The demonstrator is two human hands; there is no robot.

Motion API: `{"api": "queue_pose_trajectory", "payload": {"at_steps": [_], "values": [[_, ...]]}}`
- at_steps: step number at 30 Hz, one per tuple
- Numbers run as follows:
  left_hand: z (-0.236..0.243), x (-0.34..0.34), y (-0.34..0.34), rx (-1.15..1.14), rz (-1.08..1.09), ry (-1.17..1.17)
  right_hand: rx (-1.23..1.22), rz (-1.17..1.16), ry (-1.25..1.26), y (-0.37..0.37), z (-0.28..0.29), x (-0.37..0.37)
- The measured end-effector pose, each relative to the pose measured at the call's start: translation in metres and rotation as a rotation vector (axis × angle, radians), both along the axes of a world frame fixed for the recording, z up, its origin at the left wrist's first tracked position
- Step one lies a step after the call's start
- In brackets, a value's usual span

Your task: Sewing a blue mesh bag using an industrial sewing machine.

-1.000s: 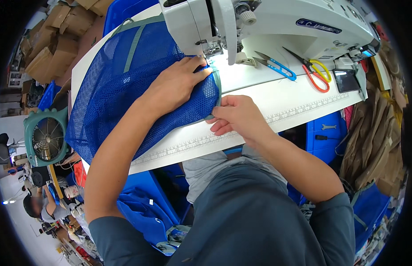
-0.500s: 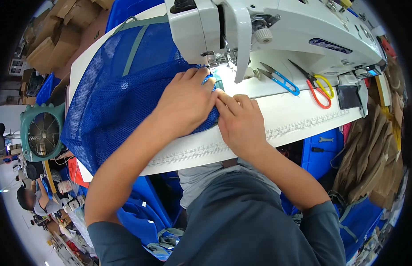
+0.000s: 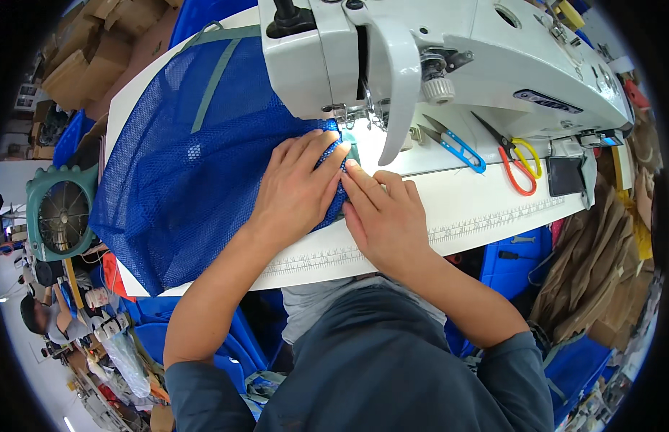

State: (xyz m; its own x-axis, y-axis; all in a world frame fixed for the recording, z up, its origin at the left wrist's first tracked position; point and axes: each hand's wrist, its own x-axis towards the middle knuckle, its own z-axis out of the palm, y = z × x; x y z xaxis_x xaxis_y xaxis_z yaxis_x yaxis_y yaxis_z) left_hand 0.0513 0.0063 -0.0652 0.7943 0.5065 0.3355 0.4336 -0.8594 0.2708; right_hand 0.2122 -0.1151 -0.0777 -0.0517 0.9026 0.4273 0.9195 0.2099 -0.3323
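Note:
A blue mesh fabric piece point(image 3: 205, 173) with grey-green trim lies on the white sewing table, its right edge running up to the needle area of a white sewing machine point(image 3: 295, 68). My left hand point(image 3: 298, 180) rests on this mesh just before the presser foot point(image 3: 349, 115), fingers stretched out and pressing down. Against it, my right hand point(image 3: 388, 219) has its fingers at the mesh's right edge, index finger extended, the others partly curled, and seems to pinch the edge. The machine's lamp lights the fingertips. Under the hands, part of the fabric edge is hidden.
Blue-handled snips point(image 3: 460, 151) and red-and-yellow scissors point(image 3: 518, 165) lie right of the needle, near a dark phone-like device point(image 3: 566, 176). A printed ruler scale point(image 3: 464, 230) follows the table's front edge. A green fan point(image 3: 61, 212) and another person point(image 3: 54, 317) are at left.
Both hands have shifted slightly toward me and the mesh edge near the needle shows more. The whole view has moved a little. My left fingers look more spread.

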Motion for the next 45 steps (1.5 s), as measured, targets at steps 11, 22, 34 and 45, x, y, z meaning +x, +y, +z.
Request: {"api": "queue_pose_trajectory", "payload": {"at_steps": [11,22,34,45], "values": [[-0.003,-0.005,0.002,-0.027,-0.011,0.002,0.051,0.02,-0.05,0.042,-0.003,0.036],[-0.007,-0.008,0.011,-0.052,-0.046,-0.116,0.047,0.031,-0.101,0.044,-0.004,0.039],[-0.006,-0.008,0.01,-0.034,-0.028,-0.024,-0.002,0.048,-0.19,0.044,-0.008,0.041],[-0.006,-0.007,0.021,0.001,-0.049,-0.009,0.086,0.021,-0.267,0.051,-0.014,0.044]]}}
